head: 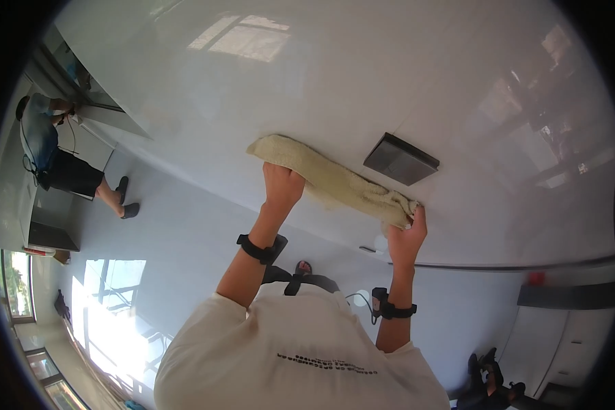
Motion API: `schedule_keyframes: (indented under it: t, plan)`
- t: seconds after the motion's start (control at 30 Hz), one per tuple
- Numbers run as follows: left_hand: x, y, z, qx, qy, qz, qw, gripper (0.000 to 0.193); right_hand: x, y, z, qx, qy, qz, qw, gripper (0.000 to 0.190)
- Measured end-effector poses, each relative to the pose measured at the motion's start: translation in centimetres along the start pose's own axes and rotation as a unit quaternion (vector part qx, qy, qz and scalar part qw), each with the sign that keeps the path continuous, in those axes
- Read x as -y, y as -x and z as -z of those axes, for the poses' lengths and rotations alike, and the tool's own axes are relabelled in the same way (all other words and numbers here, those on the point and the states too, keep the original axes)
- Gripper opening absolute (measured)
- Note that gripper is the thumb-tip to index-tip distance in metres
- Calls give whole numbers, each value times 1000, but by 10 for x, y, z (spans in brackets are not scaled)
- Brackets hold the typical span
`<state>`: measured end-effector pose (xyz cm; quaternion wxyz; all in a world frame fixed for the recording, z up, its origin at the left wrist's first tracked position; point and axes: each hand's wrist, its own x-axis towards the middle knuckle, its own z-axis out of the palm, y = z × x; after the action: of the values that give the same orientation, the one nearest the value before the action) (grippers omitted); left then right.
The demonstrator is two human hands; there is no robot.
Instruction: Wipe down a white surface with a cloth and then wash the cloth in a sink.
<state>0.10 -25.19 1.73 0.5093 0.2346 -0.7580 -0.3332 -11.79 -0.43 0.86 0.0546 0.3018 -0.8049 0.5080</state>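
A pale yellow-green towel (333, 174), gathered into a long folded strip, slants across the near part of a glossy white tabletop (338, 92). My left hand (283, 184) is closed on its lower edge, toward the left end. At the right end, my right hand (409, 241) pinches the towel's corner between thumb and fingers. Most of my left fingers are hidden under the cloth. Whether the towel rests on the table or hangs just above it, I cannot tell. Just beyond its right half sits a dark, flat rectangular box or lid (402, 159).
Another person (64, 148) stands at the far left by a counter. Lower right, someone's dark-clad legs and shoes (487, 374) show near white cabinets (548, 343). Grey floor (184, 215) runs along the table's near edge. A strapped device with a cable (384, 305) is on my right forearm.
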Motion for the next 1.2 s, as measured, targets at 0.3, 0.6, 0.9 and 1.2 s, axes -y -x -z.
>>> schedule_keyframes:
  t: [0.3, 0.6, 0.9, 1.2]
  plan:
    - [38, -27, 41, -32, 25, -124, 991, 18, 55, 19, -72, 235, -47, -19, 971, 54]
    - [48, -78, 82, 123, 25, -204, 971, 23, 177, -17, -138, 99, -71, 138, 983, 45]
    - [123, -74, 134, 183, -3, -177, 967, 36, 178, -7, -180, 25, 107, 118, 987, 38]
    - [100, -136, 166, 155, 29, -211, 965, 29, 234, -57, -237, -44, 347, 359, 865, 32]
